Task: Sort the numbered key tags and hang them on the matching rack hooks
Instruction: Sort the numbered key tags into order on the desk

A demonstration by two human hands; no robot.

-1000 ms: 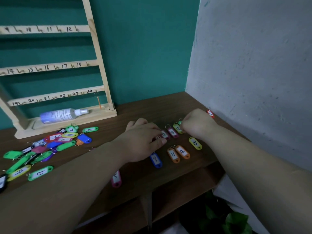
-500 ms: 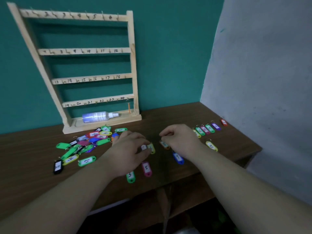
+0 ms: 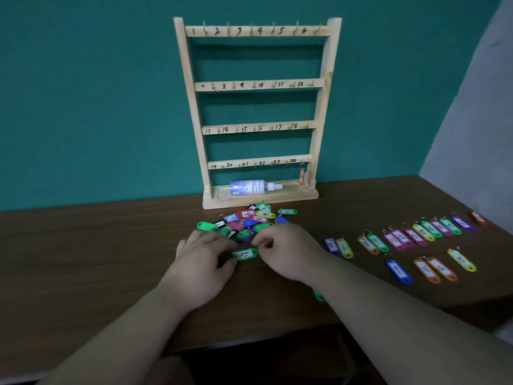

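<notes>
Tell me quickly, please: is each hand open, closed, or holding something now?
Left hand: pinching the green tag at its left end.
Right hand: fingers curled at the tag's other end; a grip cannot be told.

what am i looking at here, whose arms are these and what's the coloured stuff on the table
No machine here: a person works bare-handed, and a camera on their head looks forward and down, so both arms reach in from below. The left hand and right hand meet at one green tag on the brown table; the left seems to pinch its end, the right's grip is unclear. Beyond them lies a loose pile of coloured numbered key tags. To the right, sorted tags lie in rows. The wooden rack at the wall has hooks numbered 1 to 24; one orange tag hangs bottom right, and a spray bottle lies in its base.
</notes>
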